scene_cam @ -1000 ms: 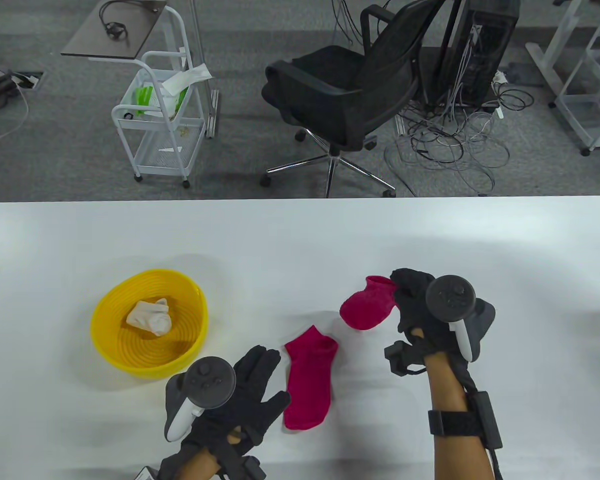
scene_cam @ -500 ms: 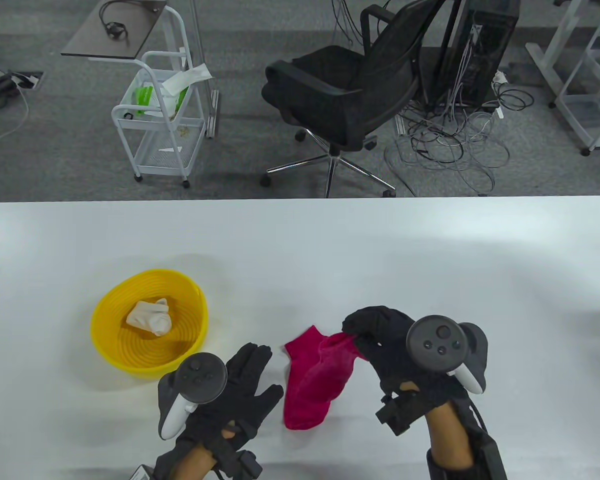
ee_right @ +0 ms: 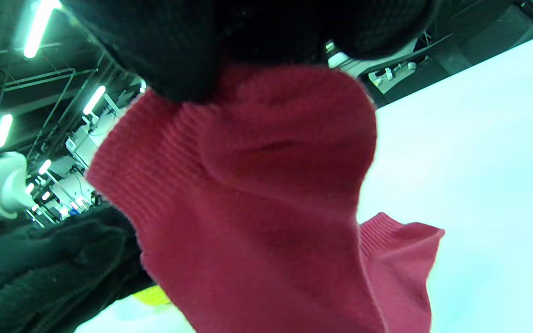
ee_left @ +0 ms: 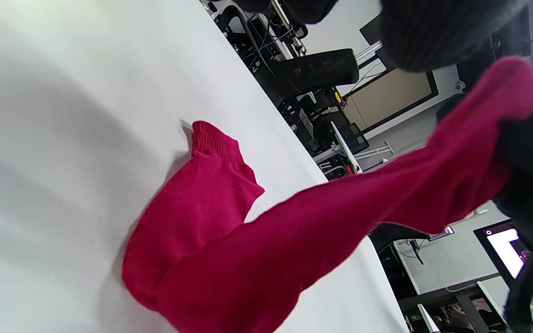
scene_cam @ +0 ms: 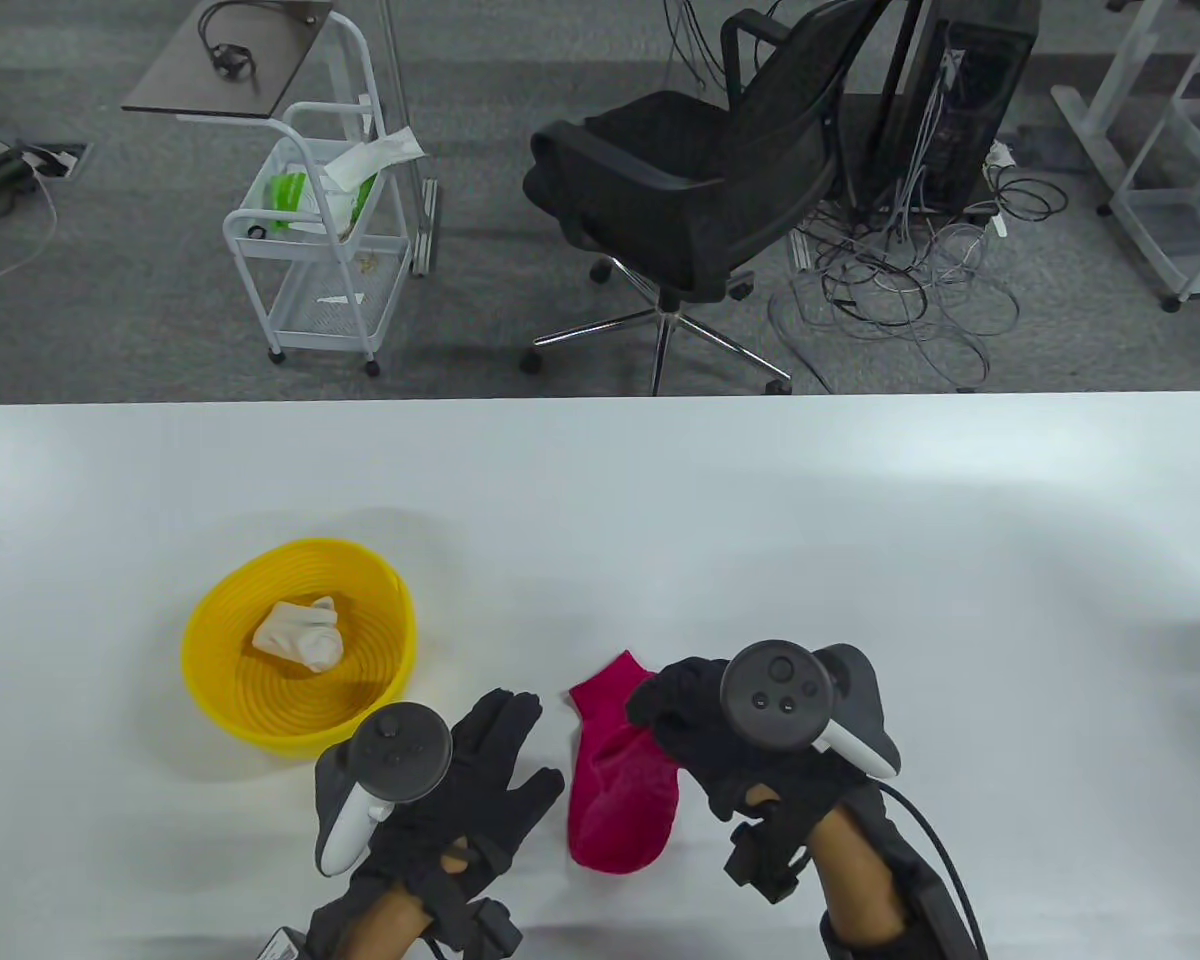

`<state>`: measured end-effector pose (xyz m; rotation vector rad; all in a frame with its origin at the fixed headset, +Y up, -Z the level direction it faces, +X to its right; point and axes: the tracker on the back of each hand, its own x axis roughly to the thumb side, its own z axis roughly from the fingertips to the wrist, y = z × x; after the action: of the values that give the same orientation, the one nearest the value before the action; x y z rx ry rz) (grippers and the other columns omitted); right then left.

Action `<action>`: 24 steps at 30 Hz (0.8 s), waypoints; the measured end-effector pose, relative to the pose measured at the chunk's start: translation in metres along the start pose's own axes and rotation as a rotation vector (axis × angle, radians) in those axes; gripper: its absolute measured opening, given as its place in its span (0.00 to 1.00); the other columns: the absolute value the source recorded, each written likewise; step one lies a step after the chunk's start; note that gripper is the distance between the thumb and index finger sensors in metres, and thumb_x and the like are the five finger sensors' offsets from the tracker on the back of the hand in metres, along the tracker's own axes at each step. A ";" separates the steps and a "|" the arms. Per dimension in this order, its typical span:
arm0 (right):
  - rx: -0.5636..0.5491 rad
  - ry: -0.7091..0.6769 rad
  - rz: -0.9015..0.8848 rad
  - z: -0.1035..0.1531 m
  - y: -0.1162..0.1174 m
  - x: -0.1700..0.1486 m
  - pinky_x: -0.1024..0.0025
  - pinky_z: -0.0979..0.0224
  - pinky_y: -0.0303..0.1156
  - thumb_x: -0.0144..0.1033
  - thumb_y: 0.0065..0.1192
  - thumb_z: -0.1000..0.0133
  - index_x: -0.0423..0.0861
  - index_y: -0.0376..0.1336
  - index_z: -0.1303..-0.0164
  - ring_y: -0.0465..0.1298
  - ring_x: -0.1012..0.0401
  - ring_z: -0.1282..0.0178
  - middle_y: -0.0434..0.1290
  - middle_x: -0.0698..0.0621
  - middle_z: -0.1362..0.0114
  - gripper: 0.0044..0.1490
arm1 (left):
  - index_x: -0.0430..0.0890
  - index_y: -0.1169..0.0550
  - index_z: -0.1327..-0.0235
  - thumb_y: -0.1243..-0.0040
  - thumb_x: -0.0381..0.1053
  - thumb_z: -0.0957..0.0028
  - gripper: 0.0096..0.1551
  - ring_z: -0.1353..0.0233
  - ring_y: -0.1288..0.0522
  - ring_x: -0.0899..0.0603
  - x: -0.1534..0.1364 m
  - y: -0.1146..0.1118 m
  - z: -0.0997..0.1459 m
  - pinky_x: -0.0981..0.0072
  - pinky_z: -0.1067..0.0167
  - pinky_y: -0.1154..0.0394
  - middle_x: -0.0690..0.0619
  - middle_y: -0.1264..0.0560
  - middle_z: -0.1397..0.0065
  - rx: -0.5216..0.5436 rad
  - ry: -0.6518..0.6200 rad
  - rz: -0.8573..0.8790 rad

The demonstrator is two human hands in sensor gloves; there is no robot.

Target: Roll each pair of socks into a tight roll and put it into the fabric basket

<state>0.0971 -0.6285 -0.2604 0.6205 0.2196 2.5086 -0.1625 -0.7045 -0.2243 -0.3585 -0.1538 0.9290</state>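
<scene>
Right hand (scene_cam: 720,735) pinching upper red sock (scene_cam: 635,800) over lower sock (scene_cam: 600,695), left hand (scene_cam: 470,790) flat, fingers spread, just beside

We see no readable text, labels, brands or nos. anywhere; the lit screens in the left wrist view are too blurry.

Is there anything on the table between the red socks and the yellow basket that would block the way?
Nothing visible blocks it. The red socks and the yellow basket have only bare table between them. The left hand lies flat nearer the person, beside that path.
</scene>
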 end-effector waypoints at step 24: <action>-0.053 0.236 0.153 -0.044 0.051 -0.016 0.52 0.33 0.73 0.41 0.67 0.49 0.59 0.66 0.40 0.78 0.62 0.40 0.73 0.57 0.30 0.25 | 0.56 0.45 0.25 0.44 0.67 0.57 0.47 0.15 0.54 0.37 0.000 0.002 0.000 0.41 0.26 0.57 0.49 0.54 0.16 -0.004 -0.010 0.015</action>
<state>0.0638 -0.6812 -0.2914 0.3293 0.1975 2.7253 -0.1637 -0.7037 -0.2247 -0.3592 -0.1623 0.9453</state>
